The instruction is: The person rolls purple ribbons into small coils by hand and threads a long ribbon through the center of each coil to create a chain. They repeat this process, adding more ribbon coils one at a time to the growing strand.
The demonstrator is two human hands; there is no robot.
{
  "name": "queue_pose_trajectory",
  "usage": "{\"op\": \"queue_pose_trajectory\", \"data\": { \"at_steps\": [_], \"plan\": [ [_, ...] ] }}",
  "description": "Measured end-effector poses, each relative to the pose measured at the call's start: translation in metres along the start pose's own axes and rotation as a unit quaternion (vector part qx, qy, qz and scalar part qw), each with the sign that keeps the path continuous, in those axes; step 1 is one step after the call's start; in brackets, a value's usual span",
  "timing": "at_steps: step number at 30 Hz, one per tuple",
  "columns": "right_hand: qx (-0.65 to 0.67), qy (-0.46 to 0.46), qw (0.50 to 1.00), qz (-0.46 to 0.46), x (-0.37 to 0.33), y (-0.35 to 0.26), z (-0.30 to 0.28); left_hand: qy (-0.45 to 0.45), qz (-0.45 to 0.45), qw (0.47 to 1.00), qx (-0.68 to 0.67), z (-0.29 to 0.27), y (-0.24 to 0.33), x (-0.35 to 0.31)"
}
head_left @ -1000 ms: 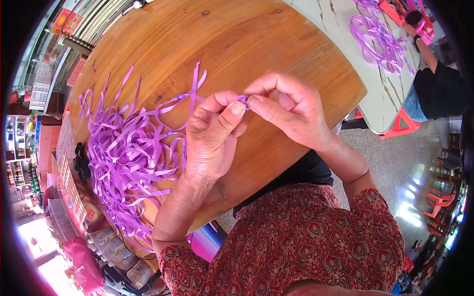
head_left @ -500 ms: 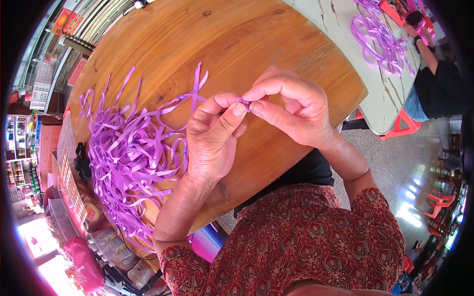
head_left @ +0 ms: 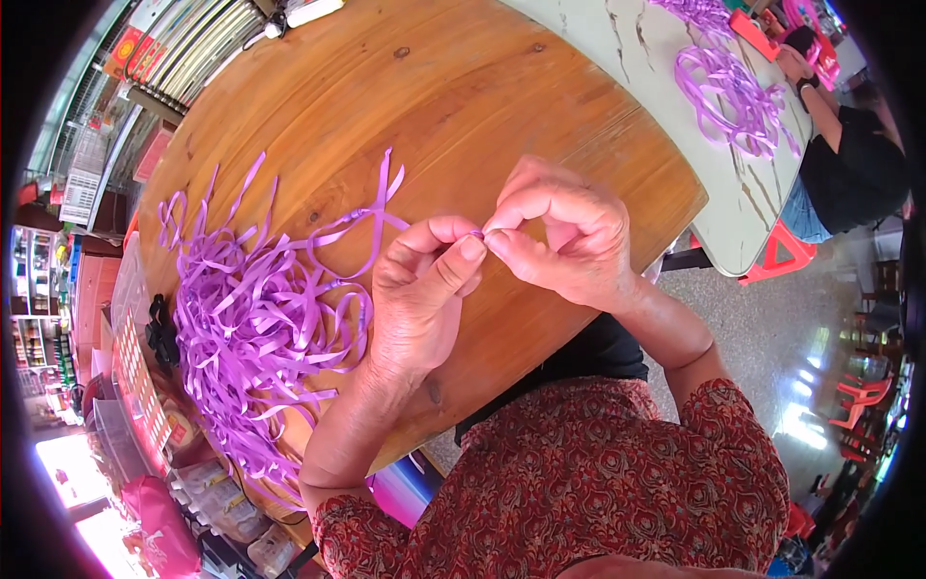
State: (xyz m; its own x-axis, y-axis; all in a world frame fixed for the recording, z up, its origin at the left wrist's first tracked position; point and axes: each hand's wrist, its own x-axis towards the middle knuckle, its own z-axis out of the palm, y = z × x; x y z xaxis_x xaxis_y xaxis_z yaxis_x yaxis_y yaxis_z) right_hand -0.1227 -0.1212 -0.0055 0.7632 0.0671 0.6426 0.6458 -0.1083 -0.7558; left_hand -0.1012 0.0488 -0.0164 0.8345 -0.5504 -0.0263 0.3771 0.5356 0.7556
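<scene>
Above the wooden table, my left hand and my right hand meet fingertip to fingertip. Both are closed in a pinch on a purple ribbon. Only a sliver of it shows between the fingertips, while a longer stretch runs out behind my left hand toward the left. A big tangled heap of purple ribbons lies on the table to the left of my left hand, and some strands reach as far as the pinched one. My fingers hide the exact shape of the gripped piece.
A marble-patterned table adjoins at the right, with a loose coil of purple ribbon on it. Another person's arm rests near a red tray there. A black clip-like object lies beside the heap. Red chairs stand farther right.
Both hands have come slightly lower in the picture, still pinched together. Less of the ribbon shows between the fingertips. The other person's arm has shifted a little.
</scene>
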Motion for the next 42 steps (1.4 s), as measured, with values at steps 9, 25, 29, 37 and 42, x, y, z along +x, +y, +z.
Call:
{"op": "queue_pose_trajectory", "data": {
  "at_steps": [9,25,29,37,42],
  "plan": [
    [0.147,0.067,0.977,0.142,-0.007,0.007,0.004,0.003,0.026,0.998,0.056,0.008,0.003,0.001],
    [0.145,0.041,0.963,0.225,-0.007,0.002,-0.002,0.067,0.032,0.994,0.086,0.009,0.003,0.001],
    [0.192,0.079,0.963,0.169,-0.006,0.006,-0.001,0.081,0.044,0.990,0.110,0.014,0.005,0.002],
    [-0.104,-0.015,0.993,-0.048,0.006,-0.004,-0.012,0.040,0.029,0.997,0.056,0.006,0.004,-0.001],
    [-0.132,-0.043,0.988,-0.066,0.007,-0.005,-0.017,0.050,0.046,0.993,0.096,0.014,0.002,-0.002]
  ]
}}
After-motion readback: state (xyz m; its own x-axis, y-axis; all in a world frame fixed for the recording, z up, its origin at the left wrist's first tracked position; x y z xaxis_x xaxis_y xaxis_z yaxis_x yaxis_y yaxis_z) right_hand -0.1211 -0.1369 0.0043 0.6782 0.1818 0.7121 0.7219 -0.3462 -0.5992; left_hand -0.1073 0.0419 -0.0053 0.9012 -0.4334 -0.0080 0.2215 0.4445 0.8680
